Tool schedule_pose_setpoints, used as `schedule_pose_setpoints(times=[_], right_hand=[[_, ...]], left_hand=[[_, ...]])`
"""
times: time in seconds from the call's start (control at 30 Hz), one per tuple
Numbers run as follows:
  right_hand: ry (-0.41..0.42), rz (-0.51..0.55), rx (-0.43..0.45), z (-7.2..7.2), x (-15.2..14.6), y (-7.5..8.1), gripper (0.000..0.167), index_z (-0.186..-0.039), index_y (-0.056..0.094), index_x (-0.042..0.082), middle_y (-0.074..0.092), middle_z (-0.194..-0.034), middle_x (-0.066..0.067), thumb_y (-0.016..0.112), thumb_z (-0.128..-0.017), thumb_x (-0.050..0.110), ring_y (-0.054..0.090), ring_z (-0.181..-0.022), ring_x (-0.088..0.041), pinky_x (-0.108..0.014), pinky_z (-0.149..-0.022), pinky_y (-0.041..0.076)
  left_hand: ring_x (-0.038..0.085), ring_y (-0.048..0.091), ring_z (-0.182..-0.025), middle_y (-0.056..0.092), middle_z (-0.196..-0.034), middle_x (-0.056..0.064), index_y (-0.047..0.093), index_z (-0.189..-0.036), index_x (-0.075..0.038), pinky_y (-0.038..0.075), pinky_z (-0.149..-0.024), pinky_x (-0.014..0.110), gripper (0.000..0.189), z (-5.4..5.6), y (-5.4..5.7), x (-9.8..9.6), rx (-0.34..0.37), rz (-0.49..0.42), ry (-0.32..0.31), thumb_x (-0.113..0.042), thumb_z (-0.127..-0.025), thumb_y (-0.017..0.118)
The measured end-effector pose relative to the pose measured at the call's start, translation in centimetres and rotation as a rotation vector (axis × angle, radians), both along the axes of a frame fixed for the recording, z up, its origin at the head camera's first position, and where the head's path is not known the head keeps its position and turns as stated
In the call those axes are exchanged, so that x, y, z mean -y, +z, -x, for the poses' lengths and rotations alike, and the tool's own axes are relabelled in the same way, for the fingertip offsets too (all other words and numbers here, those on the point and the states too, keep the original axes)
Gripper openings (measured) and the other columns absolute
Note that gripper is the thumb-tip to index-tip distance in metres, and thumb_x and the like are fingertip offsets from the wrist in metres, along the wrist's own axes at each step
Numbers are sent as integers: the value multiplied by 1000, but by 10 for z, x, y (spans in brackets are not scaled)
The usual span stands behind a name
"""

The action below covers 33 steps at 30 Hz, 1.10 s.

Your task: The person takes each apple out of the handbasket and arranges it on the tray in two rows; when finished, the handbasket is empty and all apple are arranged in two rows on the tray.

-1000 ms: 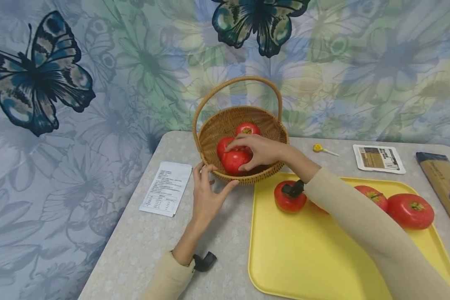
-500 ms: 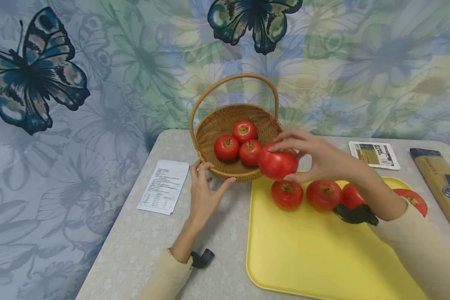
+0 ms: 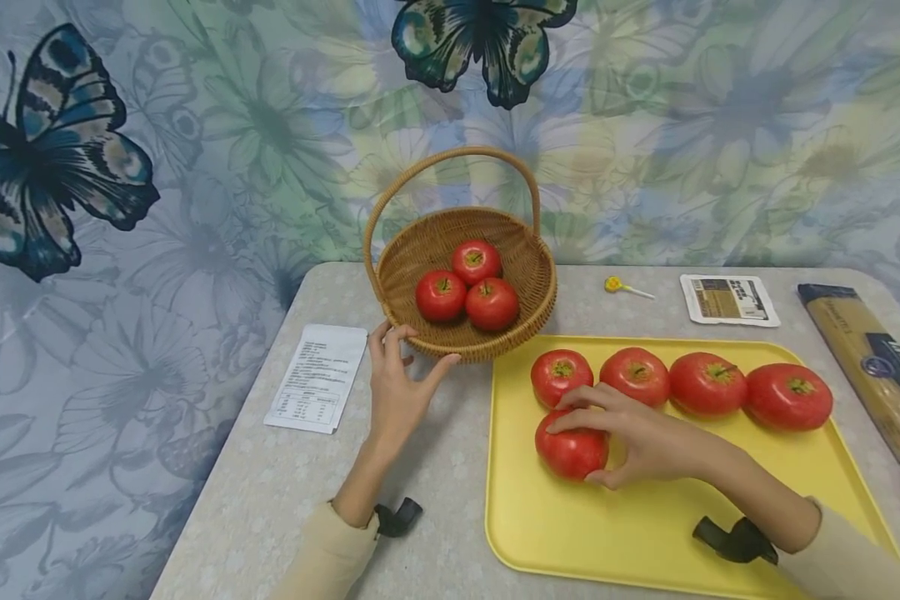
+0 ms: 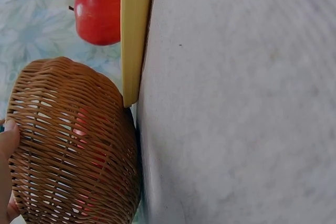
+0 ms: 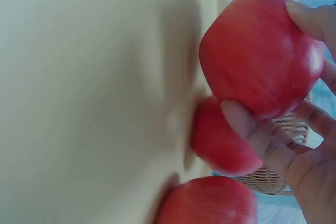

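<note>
Yellow tray [image 3: 555, 533] stretching frontward, tomato [image 3: 568, 450] in right grip [image 3: 637, 433], near left edge

The left forearm [image 3: 367, 479] angles up and rightward; the left grip [image 3: 399, 392] has its fingers [image 3: 377, 343] bent and thumb [image 3: 442, 371] spread wide. The right forearm [image 3: 757, 493] reaches leftward from the lower right, the right grip [image 3: 637, 427] arched, fingers curled above, thumb opposed below.

A table [image 3: 270, 483] bears a basket [image 3: 420, 250], tray [image 3: 570, 533], lollipop [image 3: 613, 284], sachet [image 3: 317, 379], small packet [image 3: 729, 300] and long pack [image 3: 870, 358].
</note>
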State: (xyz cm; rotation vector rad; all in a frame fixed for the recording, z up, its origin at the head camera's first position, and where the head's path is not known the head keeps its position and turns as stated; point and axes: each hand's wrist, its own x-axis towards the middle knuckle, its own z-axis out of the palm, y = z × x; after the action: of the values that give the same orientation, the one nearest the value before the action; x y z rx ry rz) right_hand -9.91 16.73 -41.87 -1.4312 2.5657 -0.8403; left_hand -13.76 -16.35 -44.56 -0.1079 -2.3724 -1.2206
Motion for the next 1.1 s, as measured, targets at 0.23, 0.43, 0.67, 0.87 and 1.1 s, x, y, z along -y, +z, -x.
schedule_pose_setpoints(times=[0.23,0.43,0.67,0.87,1.1], right_hand=[[-3,49,-102,-11,2,-12,78,-131,57,31,50,-130,4,93,-62,32,43,-117,-13,-37,-87,54],[-13,51,-126,-16,5,-13,81,-130,57,31,48,-127,3,94,-59,36,42,-116,-14,-36,-85,54],[-3,42,-156,-18,9,-15,82,-130,57,32,47,-126,3,93,-57,41,42,-116,-14,-35,-85,53],[7,7,-220,-19,10,-17,80,-128,58,32,48,-127,0,93,-57,43,41,-116,-16,-36,-86,53],[1,0,-246,-20,11,-18,81,-130,57,32,49,-126,1,92,-58,42,42,-115,-16,-36,-88,51]], left_hand=[[27,44,-132,37,-140,19,48,-116,-11,55,-84,40,64,0,1,0,-5,6,1,-49,-75,81],[26,43,-132,37,-140,19,48,-116,-11,55,-84,39,65,0,1,0,0,11,10,-50,-76,81],[27,45,-131,37,-140,19,48,-116,-11,55,-83,40,65,0,1,0,-6,9,3,-49,-75,81],[26,45,-131,37,-140,20,48,-116,-11,55,-83,39,65,0,1,0,-10,10,1,-49,-75,81],[27,45,-132,36,-140,20,48,-116,-12,56,-84,39,64,0,1,0,1,9,4,-49,-76,81]])
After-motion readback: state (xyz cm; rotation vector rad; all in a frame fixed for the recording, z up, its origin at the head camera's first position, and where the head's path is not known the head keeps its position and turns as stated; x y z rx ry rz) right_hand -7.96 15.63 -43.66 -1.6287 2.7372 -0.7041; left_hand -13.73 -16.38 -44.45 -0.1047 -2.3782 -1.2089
